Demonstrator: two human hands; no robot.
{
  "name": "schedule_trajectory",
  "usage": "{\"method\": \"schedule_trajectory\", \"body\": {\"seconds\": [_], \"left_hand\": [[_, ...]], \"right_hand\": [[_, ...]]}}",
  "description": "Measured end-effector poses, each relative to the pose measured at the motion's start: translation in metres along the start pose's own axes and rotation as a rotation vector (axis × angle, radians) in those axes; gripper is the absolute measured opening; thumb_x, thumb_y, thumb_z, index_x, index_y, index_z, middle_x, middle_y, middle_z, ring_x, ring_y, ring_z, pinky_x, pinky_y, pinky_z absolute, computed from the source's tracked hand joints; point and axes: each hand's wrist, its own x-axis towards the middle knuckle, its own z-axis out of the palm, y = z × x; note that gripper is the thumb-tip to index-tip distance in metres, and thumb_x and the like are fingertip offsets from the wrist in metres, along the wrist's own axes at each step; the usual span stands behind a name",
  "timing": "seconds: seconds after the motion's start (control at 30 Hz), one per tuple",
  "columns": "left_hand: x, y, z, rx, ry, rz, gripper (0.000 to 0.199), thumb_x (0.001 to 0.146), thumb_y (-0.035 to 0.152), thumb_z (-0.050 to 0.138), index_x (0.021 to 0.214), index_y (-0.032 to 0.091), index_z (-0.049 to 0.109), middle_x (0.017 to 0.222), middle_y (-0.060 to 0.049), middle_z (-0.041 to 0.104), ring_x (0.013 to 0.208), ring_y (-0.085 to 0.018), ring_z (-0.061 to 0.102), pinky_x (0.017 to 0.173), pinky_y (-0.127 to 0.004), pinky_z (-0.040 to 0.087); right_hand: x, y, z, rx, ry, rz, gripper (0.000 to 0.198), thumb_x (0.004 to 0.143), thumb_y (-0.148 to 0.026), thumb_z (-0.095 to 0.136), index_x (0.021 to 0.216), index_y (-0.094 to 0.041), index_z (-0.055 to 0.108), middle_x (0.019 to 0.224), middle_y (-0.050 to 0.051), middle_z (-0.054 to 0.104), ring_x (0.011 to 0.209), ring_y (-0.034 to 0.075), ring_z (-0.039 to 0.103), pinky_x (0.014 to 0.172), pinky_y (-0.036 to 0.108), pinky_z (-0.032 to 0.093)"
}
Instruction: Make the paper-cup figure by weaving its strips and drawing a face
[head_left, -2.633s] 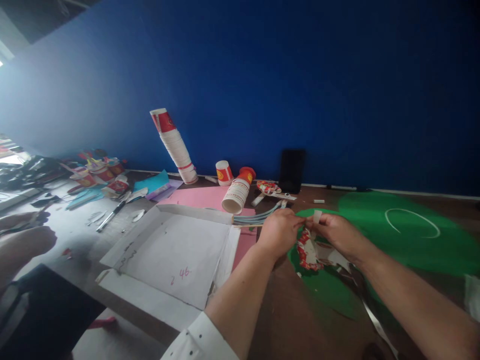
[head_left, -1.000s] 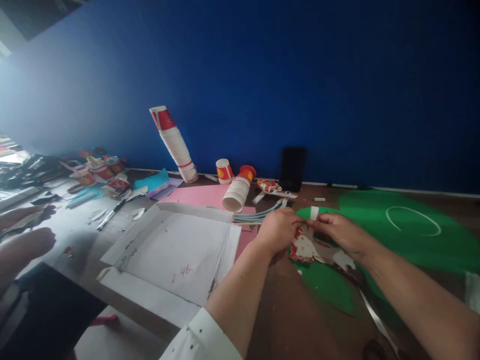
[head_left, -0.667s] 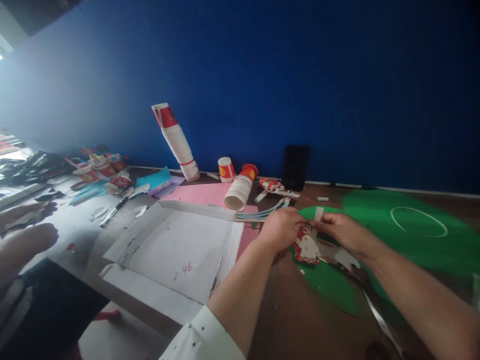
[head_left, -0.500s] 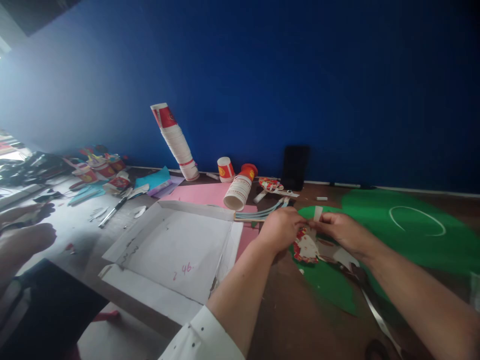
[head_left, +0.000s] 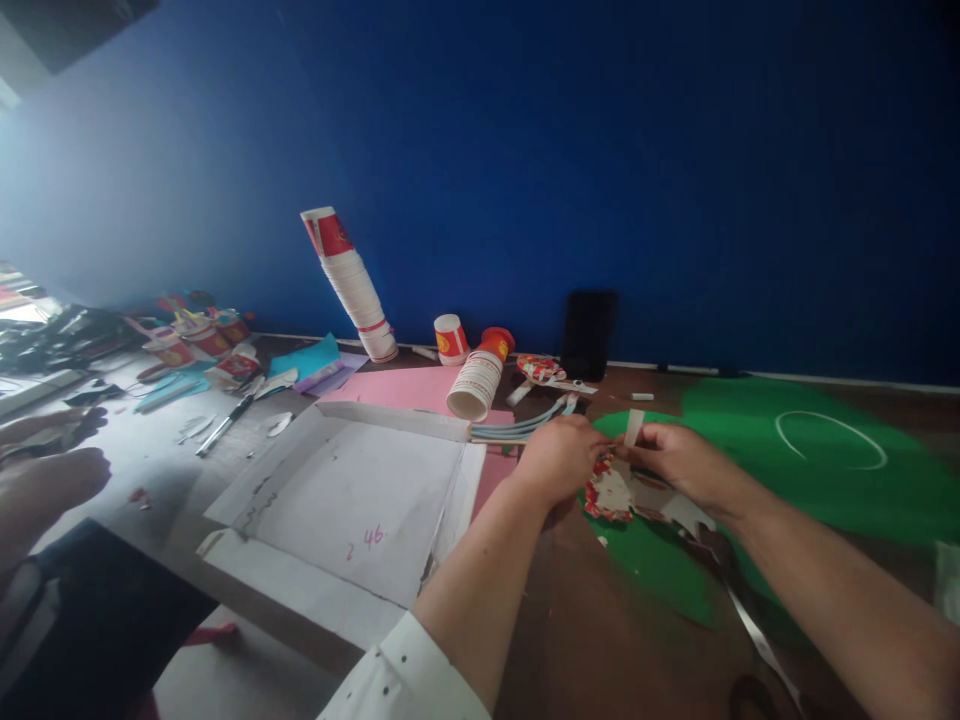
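My right hand (head_left: 671,458) pinches a short white strip (head_left: 634,428) that stands up from between thumb and finger. Close beside it, my left hand (head_left: 561,458) is closed, its fingertips at the upper edge of a cut red-and-white paper piece (head_left: 611,492) with a ragged border. The fingertips of both hands almost meet above this piece. Green paper (head_left: 660,585) lies underneath. Below my right wrist are pale paper scraps (head_left: 686,512) and a pair of scissors (head_left: 754,625), its handles partly dark and blurred.
An open white box lid (head_left: 360,490) lies left of my forearm. Behind it are a leaning paper cup stack (head_left: 352,285), a toppled stack (head_left: 480,382), one upturned cup (head_left: 451,340) and a dark phone (head_left: 589,335). Another person's hands (head_left: 60,480) are at far left.
The red-and-white piece has turned and shifted slightly under my fingers. The white strip in my right hand tilts a little more. Both hands stay in nearly the same place.
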Motion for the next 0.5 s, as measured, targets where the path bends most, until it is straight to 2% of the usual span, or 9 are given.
{"method": "schedule_trajectory", "body": {"seconds": [0.17, 0.37, 0.5], "left_hand": [[0.0000, -0.0014, -0.0005, -0.024, 0.035, -0.011, 0.024, 0.091, 0.024, 0.051, 0.091, 0.018, 0.074, 0.090, -0.005, 0.067, 0.086, -0.018, 0.061, 0.077, -0.025, 0.047], [0.0002, -0.0014, 0.0016, -0.042, 0.067, 0.024, 0.022, 0.090, 0.021, 0.051, 0.086, 0.017, 0.072, 0.086, -0.004, 0.065, 0.084, -0.017, 0.059, 0.078, -0.024, 0.047], [0.0005, -0.0018, 0.0052, -0.053, 0.082, 0.038, 0.021, 0.089, 0.021, 0.052, 0.085, 0.017, 0.072, 0.085, -0.004, 0.065, 0.084, -0.016, 0.059, 0.078, -0.024, 0.046]], "right_hand": [[-0.0006, -0.0003, 0.0017, -0.008, 0.022, -0.001, 0.042, 0.051, -0.051, 0.084, 0.067, -0.019, 0.062, 0.056, -0.004, 0.058, 0.049, 0.010, 0.046, 0.046, 0.023, 0.032], [0.0018, 0.0027, -0.0016, 0.018, 0.004, -0.010, 0.047, 0.055, -0.060, 0.079, 0.071, -0.019, 0.063, 0.061, 0.000, 0.064, 0.053, 0.013, 0.053, 0.049, 0.025, 0.038], [0.0033, 0.0038, -0.0025, 0.016, 0.003, -0.024, 0.046, 0.054, -0.057, 0.081, 0.072, -0.019, 0.064, 0.062, 0.000, 0.065, 0.055, 0.014, 0.056, 0.050, 0.026, 0.040]]}}
